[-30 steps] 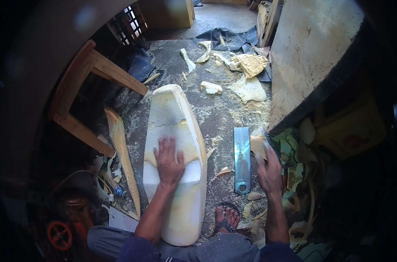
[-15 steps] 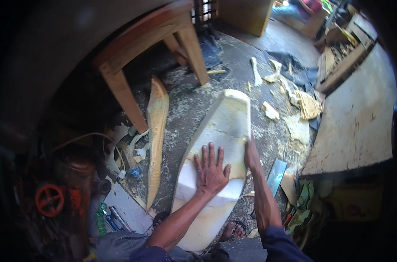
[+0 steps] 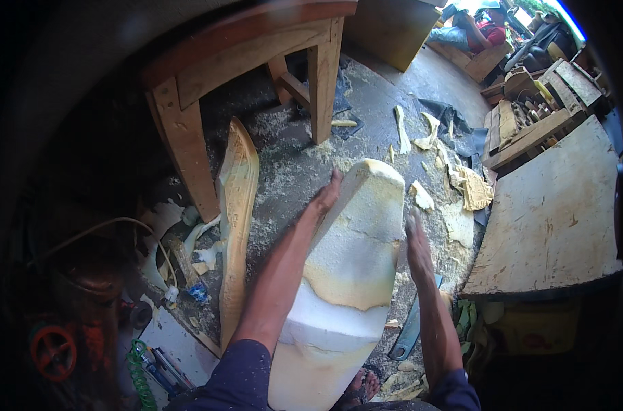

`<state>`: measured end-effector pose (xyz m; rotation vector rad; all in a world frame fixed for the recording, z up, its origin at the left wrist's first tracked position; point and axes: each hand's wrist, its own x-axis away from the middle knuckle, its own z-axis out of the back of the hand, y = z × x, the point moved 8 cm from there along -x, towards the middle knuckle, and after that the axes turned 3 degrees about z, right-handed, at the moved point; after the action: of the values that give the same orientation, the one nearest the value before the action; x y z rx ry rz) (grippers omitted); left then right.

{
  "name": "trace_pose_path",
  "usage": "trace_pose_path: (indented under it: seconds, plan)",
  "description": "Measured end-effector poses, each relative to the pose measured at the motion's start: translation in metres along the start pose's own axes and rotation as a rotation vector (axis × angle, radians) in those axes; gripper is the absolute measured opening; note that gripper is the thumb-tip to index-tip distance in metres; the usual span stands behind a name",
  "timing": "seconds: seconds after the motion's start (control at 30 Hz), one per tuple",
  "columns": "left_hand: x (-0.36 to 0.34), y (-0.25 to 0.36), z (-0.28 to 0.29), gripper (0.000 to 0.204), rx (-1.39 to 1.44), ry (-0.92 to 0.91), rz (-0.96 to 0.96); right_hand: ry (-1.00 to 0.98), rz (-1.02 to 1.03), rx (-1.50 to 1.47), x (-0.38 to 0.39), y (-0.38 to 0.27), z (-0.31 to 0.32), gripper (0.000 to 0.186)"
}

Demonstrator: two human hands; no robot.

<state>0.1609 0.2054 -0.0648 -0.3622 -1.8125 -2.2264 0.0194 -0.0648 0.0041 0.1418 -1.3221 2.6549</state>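
Note:
A long, pale foam pad point(image 3: 349, 267), shaped like a motorcycle seat and yellowed in patches, stretches from my lap toward the far floor. My left hand point(image 3: 327, 194) is at its upper left side, fingers stretched forward along the edge; whether the palm touches is hard to tell. On the other side my right hand point(image 3: 417, 240) is held upright with fingers extended, slightly apart from the pad's right edge. Neither hand grips anything. Under my right forearm a flat metal blade point(image 3: 409, 325) with a hole in its end lies on the floor.
A wooden stool or table point(image 3: 322, 89) stands at upper left, beside a long curved foam offcut point(image 3: 239, 219). Foam scraps point(image 3: 474, 188) litter the right floor near a large board point(image 3: 551, 212). Tools point(image 3: 164, 366) lie lower left. A person point(image 3: 479, 34) sits far right.
My left hand has left the pad's top face and moved forward to its left side. My right hand has come away from the right edge. The view has shifted slightly.

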Motion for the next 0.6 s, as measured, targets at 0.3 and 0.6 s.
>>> trace_pose_path:
  seconds: [0.3,0.6]
  plan:
    - [-0.035,-0.094,-0.031,0.079,0.121,-0.170,0.264,-0.121,-0.330,-0.576,-0.069,0.044,-0.065,0.081]
    - [-0.018,-0.077,-0.019,0.079,0.081,-0.146,0.295,-0.265,0.144,-0.185,0.043,0.036,-0.040,0.097]
